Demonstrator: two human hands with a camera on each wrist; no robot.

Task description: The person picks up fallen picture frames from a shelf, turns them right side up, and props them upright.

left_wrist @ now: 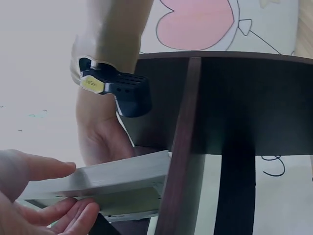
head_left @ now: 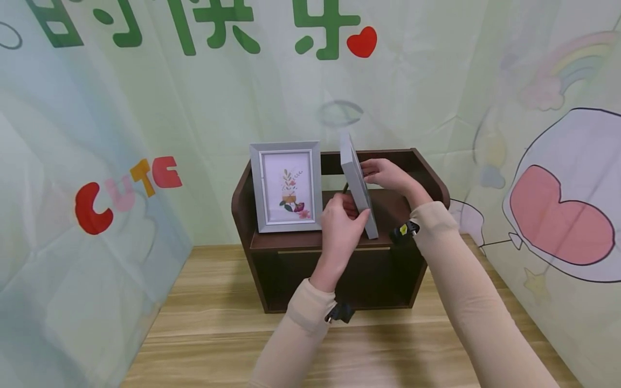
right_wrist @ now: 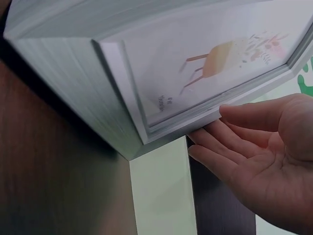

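Note:
A grey picture frame [head_left: 355,178] is turned nearly edge-on above the upper board of a dark brown shelf [head_left: 286,241]. My left hand [head_left: 338,226] pinches its near side edge, with the thumb on the edge and the fingers at the back, as the left wrist view shows. On the far side edge, my right hand [right_wrist: 264,152] has its thumb at the front rim and its fingers behind. The right wrist view shows a plant print [right_wrist: 220,58] in this frame. Beside it, a second grey picture frame [head_left: 256,188] with a floral print stands upright on the shelf's left.
The shelf stands on a wood-grain table [head_left: 208,323] against a printed cloth backdrop [head_left: 213,108]. Its raised side panels [head_left: 434,178] flank the upper board, and a lower compartment [head_left: 335,277] lies beneath. A dark camera [left_wrist: 127,93] is strapped to the right wrist.

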